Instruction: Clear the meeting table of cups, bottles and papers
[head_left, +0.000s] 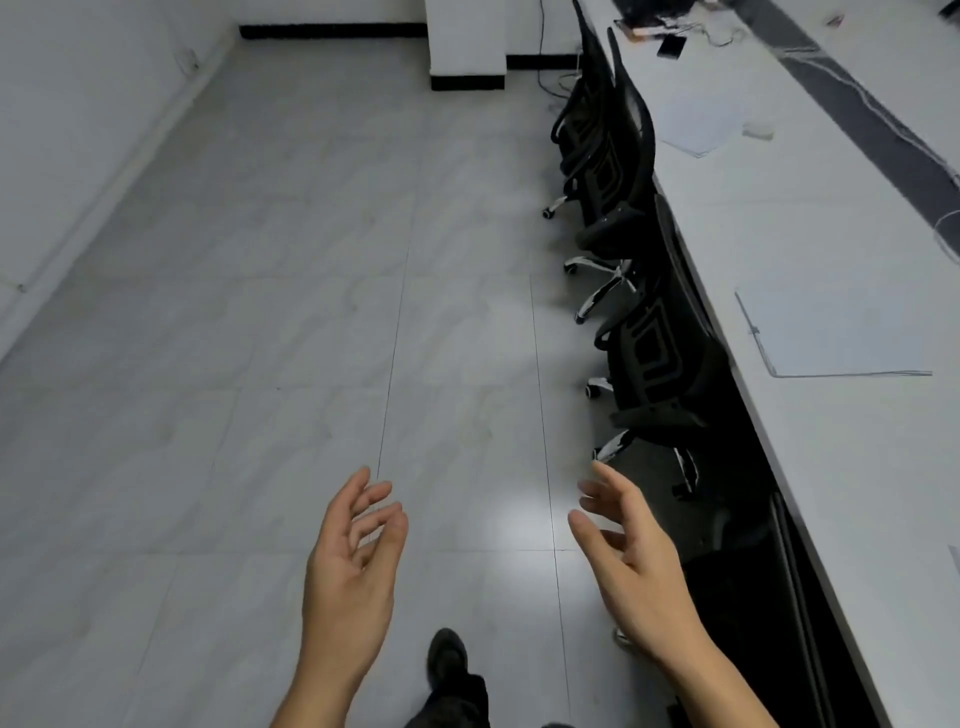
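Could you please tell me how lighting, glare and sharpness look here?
Head view: dim, greyish light; a bright glare patch on the tiled floor between the left hand and right hand. Head view: the far end of the meeting table is blurred, and the black office chairs lose detail in shadow.

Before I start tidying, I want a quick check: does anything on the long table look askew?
Yes. The far sheets of paper lie turned at an angle to the table edge, with what looks like a crumpled scrap beside them. The near paper stack lies about in line with the edge. No spill shows.
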